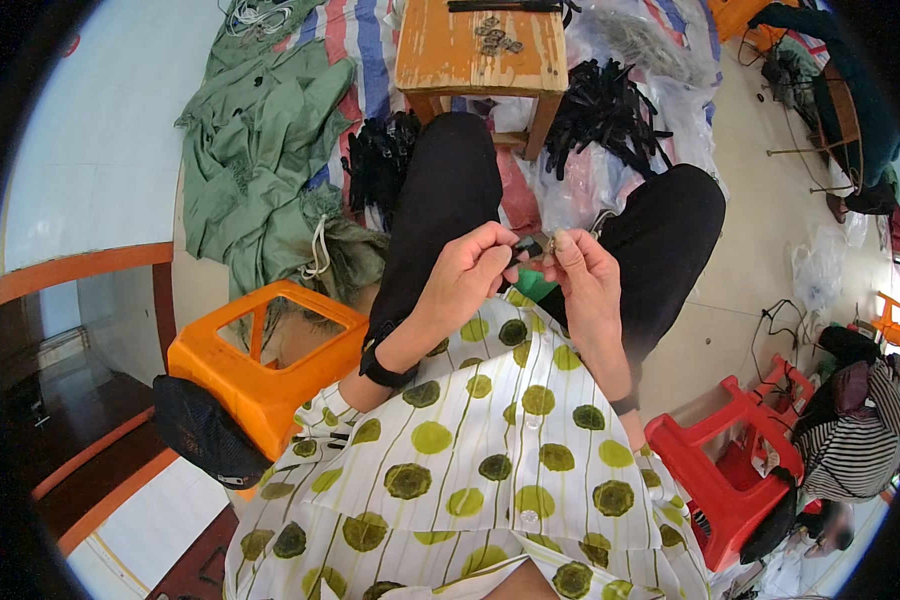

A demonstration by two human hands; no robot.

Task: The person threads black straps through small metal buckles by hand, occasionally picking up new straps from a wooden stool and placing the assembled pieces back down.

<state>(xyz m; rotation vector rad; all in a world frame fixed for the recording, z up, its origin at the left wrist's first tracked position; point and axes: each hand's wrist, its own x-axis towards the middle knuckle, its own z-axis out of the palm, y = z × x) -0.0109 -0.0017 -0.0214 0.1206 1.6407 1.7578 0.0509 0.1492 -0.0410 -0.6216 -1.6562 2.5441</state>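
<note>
Left hand (473, 264) pinches a dark strip (526, 246), right hand (587, 278) pinches a small indistinct piece (552, 243) just beside it; heaped black strips (605, 115) flank wooden stool (435, 62).

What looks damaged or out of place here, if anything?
Rectangular-topped orange-brown wooden stool ahead: top's finish is patchy, worn to paler wood. Crumpled green cloth at left lies heaped, not folded. Small dark piece between left hand and right hand: too small to judge.

Orng stool (270, 390) sits L, red stool (738, 492) R.
</note>
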